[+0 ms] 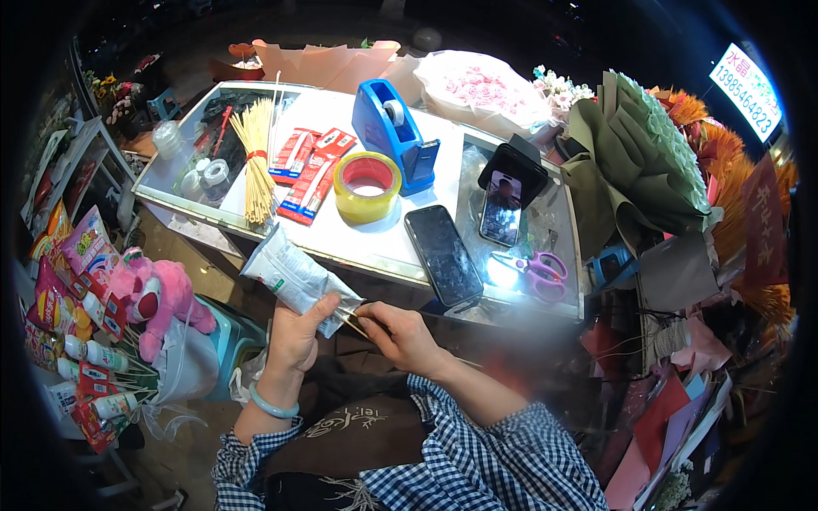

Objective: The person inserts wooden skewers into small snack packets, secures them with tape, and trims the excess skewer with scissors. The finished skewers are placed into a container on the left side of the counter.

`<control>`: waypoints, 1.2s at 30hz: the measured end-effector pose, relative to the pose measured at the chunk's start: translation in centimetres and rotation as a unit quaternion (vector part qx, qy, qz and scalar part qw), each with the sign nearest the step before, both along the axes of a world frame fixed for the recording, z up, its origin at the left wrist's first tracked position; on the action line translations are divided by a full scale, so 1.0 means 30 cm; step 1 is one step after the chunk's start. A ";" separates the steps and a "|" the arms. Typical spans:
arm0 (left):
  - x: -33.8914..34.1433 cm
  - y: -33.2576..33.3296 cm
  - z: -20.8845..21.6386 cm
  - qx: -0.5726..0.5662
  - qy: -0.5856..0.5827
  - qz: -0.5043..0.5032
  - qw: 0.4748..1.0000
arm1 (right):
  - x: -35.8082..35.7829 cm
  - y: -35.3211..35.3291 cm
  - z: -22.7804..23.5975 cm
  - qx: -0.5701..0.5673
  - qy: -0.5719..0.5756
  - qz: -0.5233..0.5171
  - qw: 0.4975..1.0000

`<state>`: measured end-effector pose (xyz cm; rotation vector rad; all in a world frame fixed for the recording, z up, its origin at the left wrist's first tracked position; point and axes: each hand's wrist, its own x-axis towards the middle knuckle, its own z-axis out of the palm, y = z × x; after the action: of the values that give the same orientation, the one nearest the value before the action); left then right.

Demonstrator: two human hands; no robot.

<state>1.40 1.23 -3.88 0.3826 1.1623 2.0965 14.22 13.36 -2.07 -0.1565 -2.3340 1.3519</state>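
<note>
My left hand [295, 334] is closed around a silvery-white snack packet [294, 271], thumb on top, just off the table's front edge. The packet tilts, its far end up to the left. At its near end my right hand [397, 334] pinches a thin wooden stick [352, 324], whose tip meets the packet; whether it goes inside or lies against it I cannot tell. Beyond the packet lies a bundle of wooden skewers [253, 162] tied with a red band. Red snack packets [311, 183] lie beside a roll of clear yellowish tape [367, 203].
A blue tape dispenser [383, 128], a dark phone [443, 255], a lit phone on a stand [501, 209] and purple scissors [545, 277] occupy the table [358, 255]. Wrapped bouquets [481, 89] line its back. A bucket [183, 366] with snacks and a pink plush toy [166, 294] stands left.
</note>
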 end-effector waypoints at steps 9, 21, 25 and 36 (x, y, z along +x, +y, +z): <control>-0.108 -0.032 0.016 -0.024 0.027 0.024 0.999 | 0.015 0.002 -0.034 -0.198 -0.146 0.123 0.961; -0.168 -0.048 0.085 -0.040 0.056 -0.024 0.997 | 0.047 -0.047 -0.100 -0.393 -0.118 0.144 0.900; -0.169 -0.054 0.096 -0.033 0.064 -0.035 0.997 | 0.043 -0.049 -0.090 -0.414 -0.125 0.144 0.890; -0.112 -0.001 0.100 0.062 0.019 0.050 0.997 | -0.085 -0.082 -0.090 -0.435 -0.024 0.131 0.890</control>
<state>-1.95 1.20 -0.88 0.4305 1.0964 2.2644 11.67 10.89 -4.77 -0.1391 -1.6414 2.4706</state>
